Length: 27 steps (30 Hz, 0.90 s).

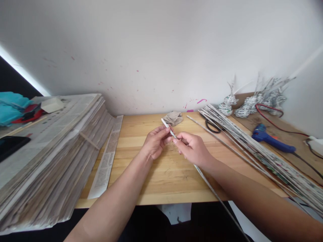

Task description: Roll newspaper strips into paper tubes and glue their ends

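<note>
Between both hands runs a long thin rolled newspaper tube, its white upper end pointing up and left past my fingers. My left hand pinches it near that white end. Just below, my right hand is closed around the tube with thumb and fingers. From under the right hand the tube slants down past the table's front edge. A crumpled grey-beige cloth lies right behind my left hand. The part of the tube inside the fingers is mostly hidden.
On the left stands a tall newspaper stack beside a paper strip. A bundle of rolled paper tubes lies at right, over black-handled scissors. Farther right are a blue glue gun and woven paper pieces.
</note>
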Motion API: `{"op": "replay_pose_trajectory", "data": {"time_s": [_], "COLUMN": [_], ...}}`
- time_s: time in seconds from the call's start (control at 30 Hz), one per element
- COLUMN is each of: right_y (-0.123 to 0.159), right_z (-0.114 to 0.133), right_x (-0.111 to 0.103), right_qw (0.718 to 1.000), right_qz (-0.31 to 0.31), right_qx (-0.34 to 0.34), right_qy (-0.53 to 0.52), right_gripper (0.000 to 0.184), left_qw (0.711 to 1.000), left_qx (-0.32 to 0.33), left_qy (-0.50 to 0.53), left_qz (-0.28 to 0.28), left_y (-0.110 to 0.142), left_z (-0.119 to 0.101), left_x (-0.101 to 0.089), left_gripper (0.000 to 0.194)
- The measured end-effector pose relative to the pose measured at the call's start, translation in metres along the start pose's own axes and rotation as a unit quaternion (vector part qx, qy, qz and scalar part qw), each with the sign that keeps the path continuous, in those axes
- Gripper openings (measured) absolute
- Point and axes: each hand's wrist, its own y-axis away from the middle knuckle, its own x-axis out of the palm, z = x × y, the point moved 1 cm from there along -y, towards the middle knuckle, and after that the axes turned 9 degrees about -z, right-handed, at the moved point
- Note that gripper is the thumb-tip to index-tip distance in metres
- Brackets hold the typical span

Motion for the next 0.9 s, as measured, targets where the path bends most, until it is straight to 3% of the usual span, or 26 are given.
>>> {"op": "replay_pose_trajectory", "data": {"time_s": [0.13,0.3,0.47,0.73,0.9], "right_y": [-0.002,-0.004,-0.005,-0.007,-0.007], "right_z": [-0.001,-0.004,-0.008,-0.015,-0.014], "right_x": [0.001,0.003,0.005,0.006,0.005], "right_qw": [0.985,0.924,0.876,0.888,0.863], "right_qz": [0.068,0.154,0.201,0.188,0.203], "right_qx": [0.097,0.197,0.236,0.257,0.269], "right_qy": [-0.128,-0.289,-0.37,-0.331,-0.375], "right_gripper": [0.028,0.029,0.03,0.039,0.038], "left_qw": [1.0,0.998,0.997,0.999,0.999], "left_qx": [-0.006,-0.013,-0.015,0.002,-0.006], "left_qy": [0.005,0.002,0.006,0.03,0.033], "left_qz": [0.025,0.059,0.077,0.018,0.021], "left_y": [-0.001,-0.002,-0.002,-0.006,-0.007], "left_z": [-0.001,-0.002,-0.002,-0.005,-0.006], "left_x": [-0.001,-0.003,-0.004,-0.008,-0.008], "left_gripper": [0.02,0.021,0.019,0.013,0.014]}}
